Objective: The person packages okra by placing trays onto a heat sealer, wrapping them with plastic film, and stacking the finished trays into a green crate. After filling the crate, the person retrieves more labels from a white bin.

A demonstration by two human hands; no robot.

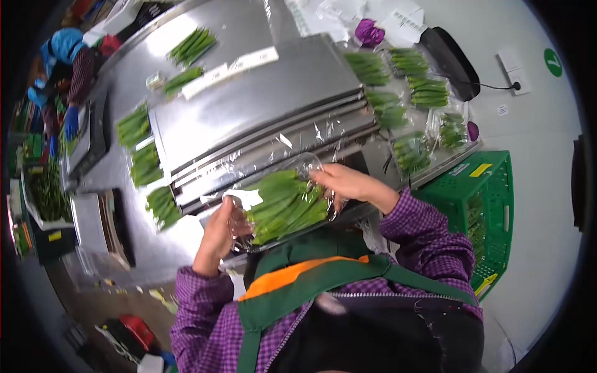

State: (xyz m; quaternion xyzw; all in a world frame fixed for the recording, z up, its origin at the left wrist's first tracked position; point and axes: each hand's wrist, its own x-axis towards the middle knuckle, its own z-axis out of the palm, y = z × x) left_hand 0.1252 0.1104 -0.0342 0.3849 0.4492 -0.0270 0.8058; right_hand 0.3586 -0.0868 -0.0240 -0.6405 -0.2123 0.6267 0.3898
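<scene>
A pack of long green vegetables (289,205) in clear plastic film is held in front of my body, at the near edge of the wrapping machine (255,112). My left hand (217,235) grips its left end, with the fingers partly hidden behind the film. At its upper right corner, my right hand (348,185) pinches the film between thumb and fingers. A white patch (247,198), perhaps a label, shows at the pack's upper left. Shiny loose film (280,146) stretches across the machine's front just beyond the pack.
Wrapped green packs (429,92) lie on the right side, next to a green crate (491,205). More green bundles (146,163) line the machine's left side. A purple cabbage (369,32) sits at the back. Another person's blue-gloved hand (71,122) is by a scale (87,143) far left.
</scene>
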